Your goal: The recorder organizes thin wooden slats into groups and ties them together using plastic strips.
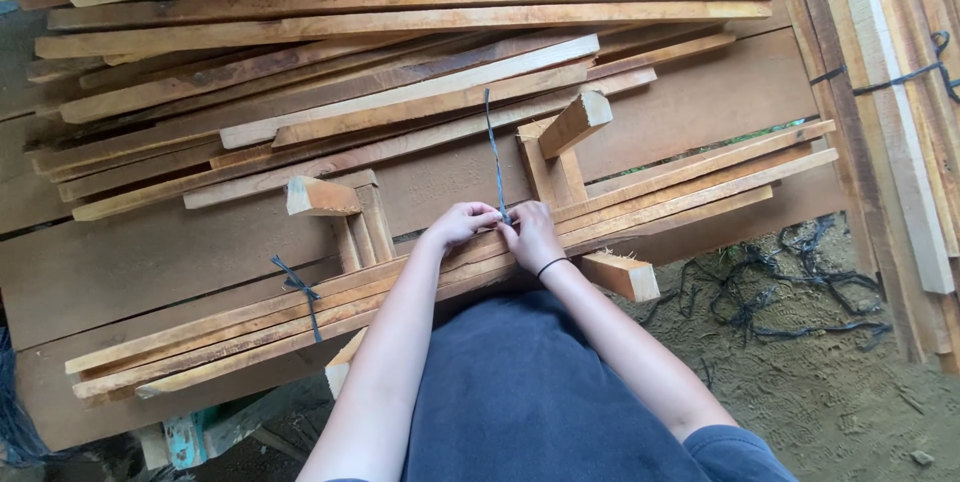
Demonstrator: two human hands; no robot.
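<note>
Both my hands are down at the bundle of slats (pixel 560 227) right in front of me, and they meet at one spot. My left hand (pixel 462 223) and my right hand (pixel 531 237) sit side by side, nearly touching, on the near edge of the bundle. Between them the dark strap (pixel 494 152) rises straight up and away from me, a thin blue-black line crossing the slats.

My left grip is pinched together on the lower end of that strap, fingertips curled in tight. My right grip is also closed, fingers folded around the strap just beside the left; there's a dark band round that wrist. Both hands are equally near the strap, so neither arm has to travel.

The bundle's long axis runs from low on my left to higher on my right, sloping across my lap, and the strap cuts across it almost square. The slats rest in a wooden jig (pixel 555 157) of upright blocks, one pair by my hands, another pair (pixel 345 212) further left.

Out on the left stretch of the same bundle, a second strap (pixel 302 294) is already knotted round the slats, well apart from my hands.

Behind it all lies a loose heap of longer slats (pixel 400 62) on a wide plank surface (pixel 700 102). To my right, spare strap pieces (pixel 790 292) tangle on the sandy ground.
</note>
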